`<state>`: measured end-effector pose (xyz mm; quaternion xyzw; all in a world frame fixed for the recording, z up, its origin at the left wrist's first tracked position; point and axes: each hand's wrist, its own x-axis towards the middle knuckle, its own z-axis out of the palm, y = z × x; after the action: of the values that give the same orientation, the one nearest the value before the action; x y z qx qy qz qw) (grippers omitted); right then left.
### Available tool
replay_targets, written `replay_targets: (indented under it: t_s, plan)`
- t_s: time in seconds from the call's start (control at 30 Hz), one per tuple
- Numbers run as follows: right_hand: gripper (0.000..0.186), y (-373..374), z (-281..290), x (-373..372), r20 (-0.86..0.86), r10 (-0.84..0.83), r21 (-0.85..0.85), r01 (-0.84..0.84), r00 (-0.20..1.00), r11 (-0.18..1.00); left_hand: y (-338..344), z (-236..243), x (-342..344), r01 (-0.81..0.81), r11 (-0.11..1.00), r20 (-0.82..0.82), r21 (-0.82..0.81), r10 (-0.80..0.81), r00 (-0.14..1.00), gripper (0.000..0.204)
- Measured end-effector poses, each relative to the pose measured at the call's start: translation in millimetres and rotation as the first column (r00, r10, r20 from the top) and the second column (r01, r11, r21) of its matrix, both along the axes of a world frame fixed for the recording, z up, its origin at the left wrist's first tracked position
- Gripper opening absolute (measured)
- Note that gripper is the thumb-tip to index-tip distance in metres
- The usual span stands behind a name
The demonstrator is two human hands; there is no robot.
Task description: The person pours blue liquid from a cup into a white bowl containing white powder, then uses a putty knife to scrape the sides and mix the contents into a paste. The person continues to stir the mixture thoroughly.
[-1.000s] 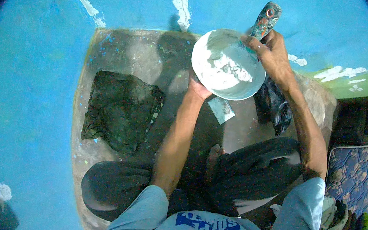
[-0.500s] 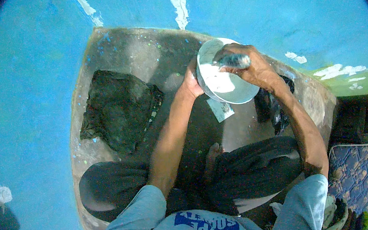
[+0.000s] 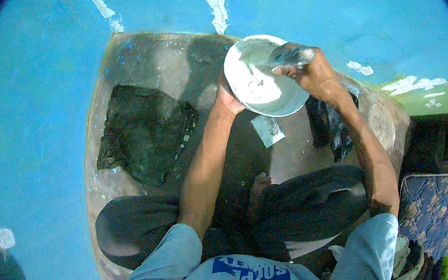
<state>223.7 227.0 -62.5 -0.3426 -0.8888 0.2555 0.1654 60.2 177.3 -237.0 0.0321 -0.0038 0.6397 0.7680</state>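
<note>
A white bowl (image 3: 293,99) is tilted toward me above the floor. My left hand (image 3: 229,100) grips it from the left and below, with most of its fingers hidden behind the wall. White paste (image 3: 257,84) coats the bowl's bottom and side. My right hand (image 3: 319,78) reaches over the right rim, closed round the shiny, pale handle of a putty knife (image 3: 303,56). The blade is blurred and partly hidden inside the bowl. Just below the bowl, a small pale flat piece (image 3: 267,131) with dark smears lies on the floor.
A dark crumpled cloth (image 3: 144,136) lies on the paint-spotted floor (image 3: 161,58) at left. Black plastic (image 3: 335,131) sits under my right forearm. Blue walls (image 3: 33,118) with white patches meet at the far left corner. A patterned blue mattress (image 3: 435,205) stands at right.
The bowl has shifted left and tipped more toward me, showing more paste. My right hand has moved slightly up and right with the putty knife.
</note>
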Motion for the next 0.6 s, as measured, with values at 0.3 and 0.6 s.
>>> replay_targets:
  t_s: [0.3,0.6]
  plan:
    - [0.038,-1,-2,2,0.052,0.056,-0.162,-0.047,0.997,0.986,1,-13,-3,-0.056,0.996,-0.057,-0.074,0.052,0.997,0.066]
    - [0.035,-2,4,0,-0.009,-0.171,-0.117,0.169,0.985,0.979,-6,-13,-2,-0.074,0.995,-0.048,-0.064,0.071,0.996,0.062]
